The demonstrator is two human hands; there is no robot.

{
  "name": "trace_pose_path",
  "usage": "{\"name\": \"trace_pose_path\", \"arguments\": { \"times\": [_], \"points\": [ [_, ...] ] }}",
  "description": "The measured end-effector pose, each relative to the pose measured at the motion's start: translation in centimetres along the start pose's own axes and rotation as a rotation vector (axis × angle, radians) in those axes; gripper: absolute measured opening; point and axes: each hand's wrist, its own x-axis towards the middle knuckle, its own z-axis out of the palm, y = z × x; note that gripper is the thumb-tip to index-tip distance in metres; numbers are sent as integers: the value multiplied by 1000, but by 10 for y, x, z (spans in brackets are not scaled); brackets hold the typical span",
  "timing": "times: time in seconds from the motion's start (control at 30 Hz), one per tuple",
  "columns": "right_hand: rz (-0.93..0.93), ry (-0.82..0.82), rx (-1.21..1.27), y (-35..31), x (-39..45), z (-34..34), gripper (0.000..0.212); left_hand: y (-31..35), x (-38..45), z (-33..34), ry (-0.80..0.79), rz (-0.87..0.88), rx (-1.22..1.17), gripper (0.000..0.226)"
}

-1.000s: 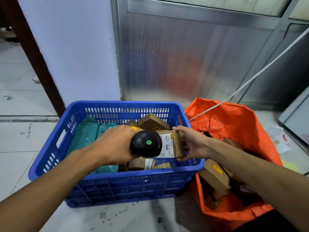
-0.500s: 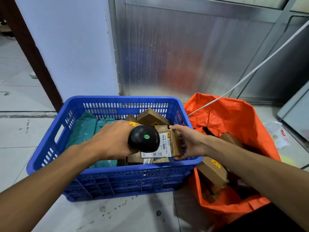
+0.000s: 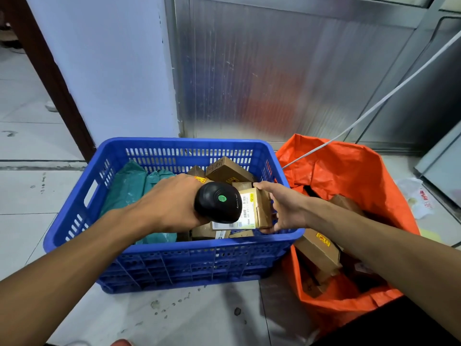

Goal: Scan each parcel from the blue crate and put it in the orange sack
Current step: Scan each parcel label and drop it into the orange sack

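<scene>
black scanner [image 3: 217,202] over held parcel [image 3: 257,211]

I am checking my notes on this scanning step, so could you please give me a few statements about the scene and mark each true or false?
1. The left hand grips a black scanner. True.
2. The right hand holds a green bag. False: it holds a small brown box with a white label.
3. The held box is above the blue crate. True.
4. The orange sack is empty. False: brown boxes lie in it.
5. The sack stands left of the crate. False: it stands to its right.
6. Green bags lie in the crate's left part. True.
</scene>
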Motion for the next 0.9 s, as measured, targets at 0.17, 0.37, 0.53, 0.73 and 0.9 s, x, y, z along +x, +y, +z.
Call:
{"name": "trace_pose_path", "arguments": {
  "times": [0.17, 0.37, 0.53, 0.73, 0.9],
  "points": [
    [5, -1, 1, 1, 0, 0, 33, -1, 0, 1, 5, -3, 30, 38],
    [7, -1, -6, 1, 1, 0, 33, -2, 1, 2, 11, -1, 44, 37],
    [31, 6, 6, 0, 0, 2, 34, -6, 1, 4, 5, 20, 109, 33],
    [33, 11, 13, -1, -2, 4, 33, -7, 2, 6, 5, 1, 135, 30],
    [19, 12, -2, -4, -3, 2, 27, -1, 2, 2, 39, -43, 136, 36]
  ]
}}
